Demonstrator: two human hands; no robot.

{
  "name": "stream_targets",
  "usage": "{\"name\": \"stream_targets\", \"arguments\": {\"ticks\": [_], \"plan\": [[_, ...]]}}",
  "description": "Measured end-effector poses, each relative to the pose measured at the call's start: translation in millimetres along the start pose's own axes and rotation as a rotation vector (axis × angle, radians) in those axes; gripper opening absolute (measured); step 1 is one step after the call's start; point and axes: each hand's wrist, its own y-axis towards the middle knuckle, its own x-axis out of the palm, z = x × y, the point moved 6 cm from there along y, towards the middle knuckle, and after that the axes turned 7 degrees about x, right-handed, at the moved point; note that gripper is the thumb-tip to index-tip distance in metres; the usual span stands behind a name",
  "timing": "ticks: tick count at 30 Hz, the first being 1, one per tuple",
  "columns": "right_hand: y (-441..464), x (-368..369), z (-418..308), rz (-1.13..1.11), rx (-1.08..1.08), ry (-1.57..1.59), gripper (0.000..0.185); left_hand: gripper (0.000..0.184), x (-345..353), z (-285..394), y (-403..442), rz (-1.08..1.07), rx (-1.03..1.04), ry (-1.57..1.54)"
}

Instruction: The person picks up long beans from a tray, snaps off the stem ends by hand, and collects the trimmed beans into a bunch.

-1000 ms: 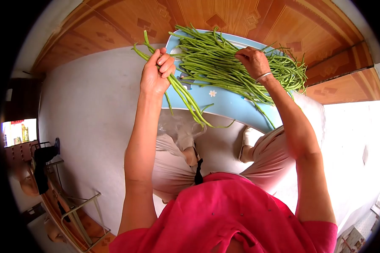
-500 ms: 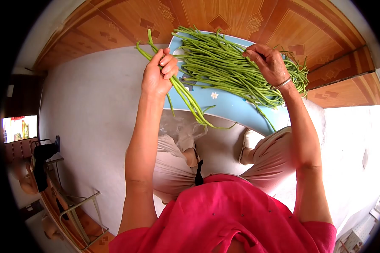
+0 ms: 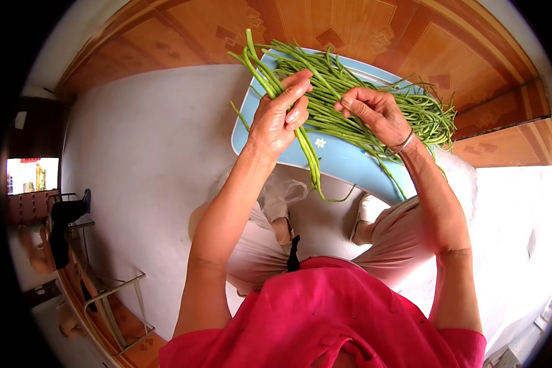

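My left hand (image 3: 282, 113) is closed round a few green long beans (image 3: 308, 153), whose ends stick out above the fist and hang down below it. My right hand (image 3: 377, 115) has its fingers pinched together over the pile, and a long bean (image 3: 324, 80) runs up to its fingertips. Its wrist wears a metal bangle (image 3: 400, 144). Beneath both hands a large pile of long beans (image 3: 426, 113) lies spread over a light blue tabletop (image 3: 343, 164) with white flower prints.
A clear plastic bag (image 3: 282, 191) lies by my foot under the tabletop's near edge. Patterned brown wood panels (image 3: 386, 37) stand behind the beans. At the far left, another person (image 3: 64, 221) is near a metal-framed seat (image 3: 116, 288).
My left hand has moved right with its long beans, closer to my right hand. My right hand has come down and slightly left, its fingers now at a bean above the pile.
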Motion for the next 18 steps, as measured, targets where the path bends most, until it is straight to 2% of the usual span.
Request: {"name": "stream_targets", "arguments": {"ticks": [5, 8, 12, 16, 18], "plan": [[2.8, 19.6, 15.2, -0.080, 0.012, 0.048, 0.020, 0.020, -2.2, -5.8, -0.6, -0.048, -0.013, 0.076], [2.7, 19.2, 13.1, -0.071, 0.056, -0.061, 0.019, 0.021, 1.8, -4.4, -3.6, -0.052, -0.025, 0.136], [3.9, -1.3, 1.4, 0.076, -0.038, 0.051, 0.023, 0.024, 6.3, -9.7, -9.9, -0.115, -0.126, 0.300], [-1.8, -12.2, -7.5, 0.109, 0.034, 0.154, 0.024, 0.029, 22.5, -21.4, -17.3, -0.287, -0.220, 0.378], [-4.0, -11.9, -9.8, 0.122, 0.001, 0.208, 0.019, 0.029, 29.1, -25.4, -20.3, -0.306, -0.240, 0.422]]}}
